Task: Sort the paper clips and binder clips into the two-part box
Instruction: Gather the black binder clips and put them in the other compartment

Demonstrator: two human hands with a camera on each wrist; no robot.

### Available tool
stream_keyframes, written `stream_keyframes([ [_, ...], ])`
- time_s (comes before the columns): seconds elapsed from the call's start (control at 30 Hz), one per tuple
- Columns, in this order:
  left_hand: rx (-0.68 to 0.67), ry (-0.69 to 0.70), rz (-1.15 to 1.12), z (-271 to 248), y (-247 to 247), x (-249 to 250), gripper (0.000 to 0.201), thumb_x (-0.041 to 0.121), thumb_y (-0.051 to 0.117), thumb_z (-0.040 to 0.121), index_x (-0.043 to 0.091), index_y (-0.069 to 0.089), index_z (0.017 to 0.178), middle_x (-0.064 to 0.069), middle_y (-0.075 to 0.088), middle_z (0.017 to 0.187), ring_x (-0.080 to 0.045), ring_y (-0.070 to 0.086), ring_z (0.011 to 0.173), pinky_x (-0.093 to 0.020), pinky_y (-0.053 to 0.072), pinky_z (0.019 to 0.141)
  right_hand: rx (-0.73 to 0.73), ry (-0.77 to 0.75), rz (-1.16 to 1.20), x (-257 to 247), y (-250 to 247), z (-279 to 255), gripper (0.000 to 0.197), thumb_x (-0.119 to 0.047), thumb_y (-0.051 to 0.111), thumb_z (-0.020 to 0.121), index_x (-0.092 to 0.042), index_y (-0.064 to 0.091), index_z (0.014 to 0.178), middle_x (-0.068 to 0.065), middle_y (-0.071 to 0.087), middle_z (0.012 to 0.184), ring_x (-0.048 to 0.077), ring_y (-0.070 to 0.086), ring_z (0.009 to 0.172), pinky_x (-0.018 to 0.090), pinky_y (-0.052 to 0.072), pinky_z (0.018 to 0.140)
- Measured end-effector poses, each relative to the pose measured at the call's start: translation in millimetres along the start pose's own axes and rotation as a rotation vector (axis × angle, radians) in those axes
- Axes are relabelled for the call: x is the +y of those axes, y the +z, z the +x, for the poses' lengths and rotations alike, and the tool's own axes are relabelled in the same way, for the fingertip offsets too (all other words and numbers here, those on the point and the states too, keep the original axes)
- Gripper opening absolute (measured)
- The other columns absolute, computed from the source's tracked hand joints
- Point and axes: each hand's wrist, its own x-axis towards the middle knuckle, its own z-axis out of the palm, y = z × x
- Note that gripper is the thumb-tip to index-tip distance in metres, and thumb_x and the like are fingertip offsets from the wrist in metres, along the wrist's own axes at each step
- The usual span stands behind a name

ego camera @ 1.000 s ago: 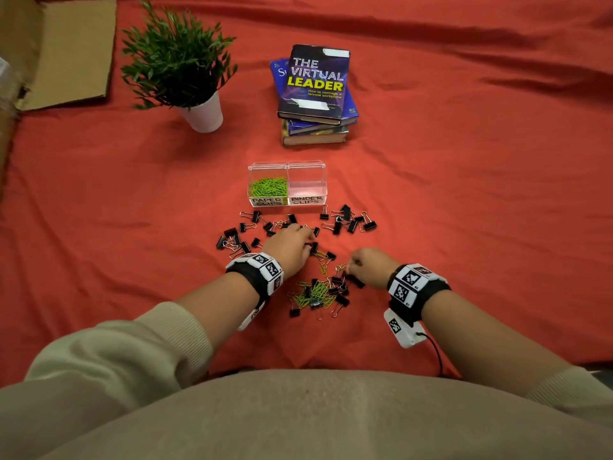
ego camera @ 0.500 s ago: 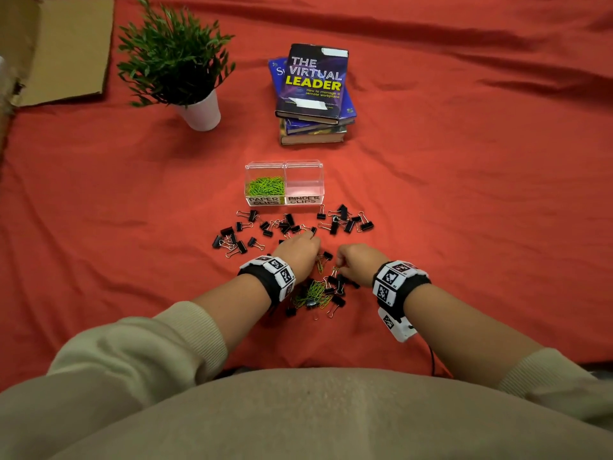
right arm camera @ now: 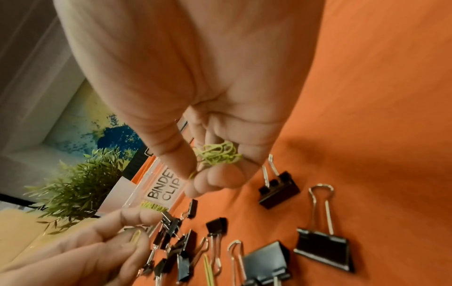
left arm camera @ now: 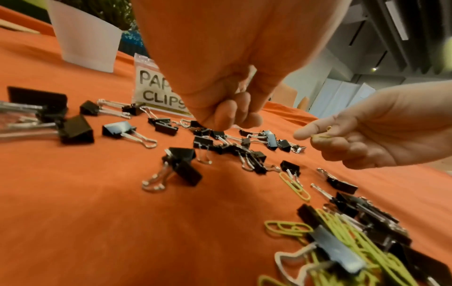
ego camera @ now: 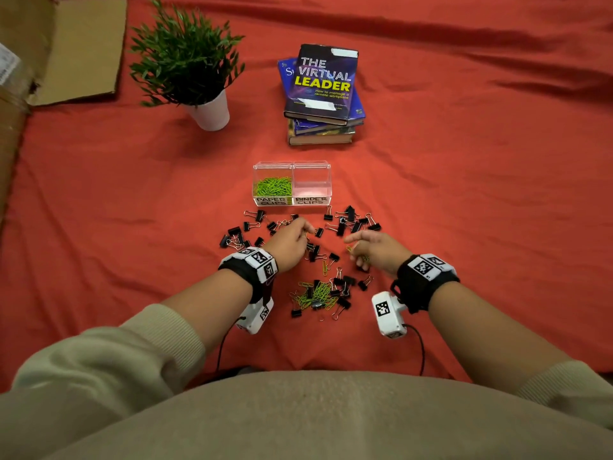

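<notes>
The clear two-part box [ego camera: 292,167] stands ahead of my hands. Its left part, labelled PAPER CLIPS [left arm camera: 159,92], holds green paper clips [ego camera: 272,186]; the right part, labelled BINDER CLIPS [right arm camera: 164,187], looks empty. My left hand [ego camera: 306,231] hovers over the scattered black binder clips [ego camera: 348,220] and pinches one green paper clip [right arm camera: 135,236]. My right hand [ego camera: 351,248], just to its right, curls round a small bunch of green paper clips [right arm camera: 217,154]. A mixed pile of both kinds [ego camera: 318,293] lies between my wrists.
A potted plant in a white pot [ego camera: 210,111] stands at the back left. A stack of books [ego camera: 321,94] sits behind the box. Cardboard [ego camera: 66,51] lies at the far left. Loose binder clips [ego camera: 238,235] spread left of my left hand on the red cloth.
Both hands have come up off the mixed pile with paper clips in them. They have shifted slightly toward the box and drawn a little apart.
</notes>
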Motion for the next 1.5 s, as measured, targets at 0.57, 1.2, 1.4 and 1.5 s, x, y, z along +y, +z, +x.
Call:
stream_keyframes([
  [0.57, -0.025, -0.008, 0.616, -8.6, 47.8, 15.0, 0.027, 0.029, 0.054, 0.093, 0.008, 0.052, 0.108, -0.012, 0.062, 0.11, -0.032, 0.061, 0.101, -0.038, 0.048, 0.077, -0.002, -0.144, -0.933, 12.7, 26.0, -3.1, 0.015, -0.017, 0.067, 0.078, -0.019, 0.053, 0.079, -0.002, 0.058, 0.078, 0.018, 0.054, 0.074, 0.026, 0.039, 0.064],
  [1.2, -0.01, -0.113, 0.023, -26.1, -6.3, -21.5, 0.027, 0.013, 0.041, 0.093, 0.025, 0.055, 0.074, -0.005, 0.063, 0.085, -0.025, 0.057, 0.072, -0.032, 0.047, 0.07, -0.109, -0.442, -1.095, 33.0, 61.8, -9.7, 0.023, -0.017, 0.061, 0.085, -0.016, 0.059, 0.108, 0.004, 0.058, 0.109, 0.023, 0.056, 0.102, 0.038, 0.049, 0.085],
  [1.4, -0.017, -0.167, -0.187, -33.7, 5.6, -21.9, 0.035, 0.003, 0.035, 0.089, 0.022, 0.06, 0.073, 0.0, 0.048, 0.063, -0.02, 0.041, 0.056, -0.027, 0.032, 0.054, -0.062, -0.404, -0.934, 33.3, 63.7, -10.0, 0.012, -0.018, 0.064, 0.086, -0.01, 0.061, 0.095, 0.007, 0.051, 0.104, 0.021, 0.054, 0.091, 0.038, 0.048, 0.085],
  [1.5, -0.027, -0.199, -0.219, -33.3, 7.1, -18.7, 0.038, 0.008, 0.032, 0.092, 0.02, 0.059, 0.068, -0.002, 0.053, 0.063, -0.019, 0.044, 0.055, -0.024, 0.033, 0.053, -0.008, -0.309, -0.817, 24.1, 60.1, -12.8, 0.013, -0.023, 0.065, 0.086, -0.012, 0.061, 0.091, 0.001, 0.05, 0.099, 0.015, 0.053, 0.087, 0.028, 0.047, 0.078],
])
